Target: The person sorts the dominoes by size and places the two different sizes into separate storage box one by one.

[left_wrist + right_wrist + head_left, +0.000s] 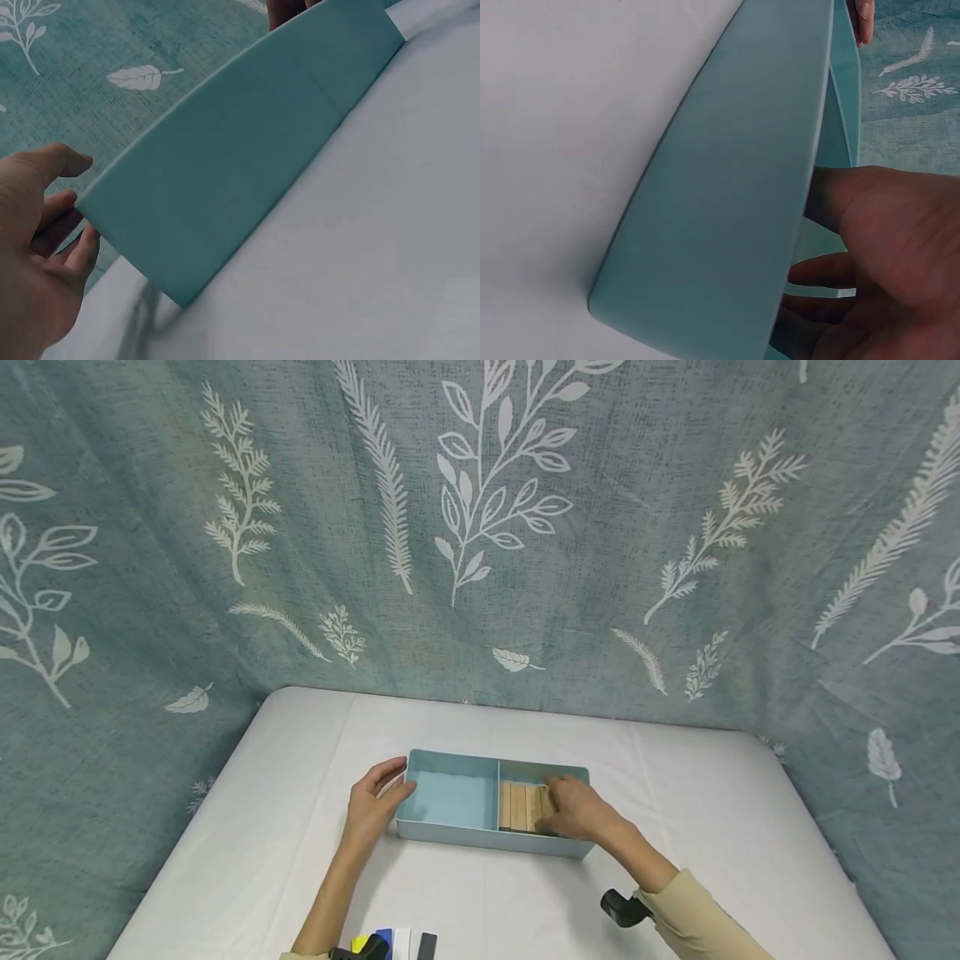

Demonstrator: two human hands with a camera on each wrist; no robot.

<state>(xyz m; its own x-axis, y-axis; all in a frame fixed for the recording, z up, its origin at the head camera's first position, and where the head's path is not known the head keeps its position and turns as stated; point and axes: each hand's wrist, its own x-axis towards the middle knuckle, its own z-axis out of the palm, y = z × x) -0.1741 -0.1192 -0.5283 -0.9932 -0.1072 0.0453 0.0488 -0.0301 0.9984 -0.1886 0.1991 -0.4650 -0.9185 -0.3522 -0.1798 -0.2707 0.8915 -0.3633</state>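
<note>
A blue-green two-compartment box (450, 837) stands on the white table. In its right compartment several light wooden blocks (519, 806) lie side by side. My right hand (581, 810) reaches over the rim into that compartment, thumb toward the front and fingers toward the back, spanning the rightmost block lengthwise. In the right wrist view the box wall (720, 180) hides the fingertips of the right hand (907, 255). My left hand (371, 806) rests at the box's left end, its fingers loosely bent; the left wrist view has this hand (45, 240) at the box corner.
The left compartment (453, 793) shows its bare floor. Near the table's front edge lie yellow, blue, white (401, 943) and dark grey (427, 947) small pieces, partly covered by the left wrist's black device (363, 949). A patterned blue-green cloth (480, 635) hangs behind the table.
</note>
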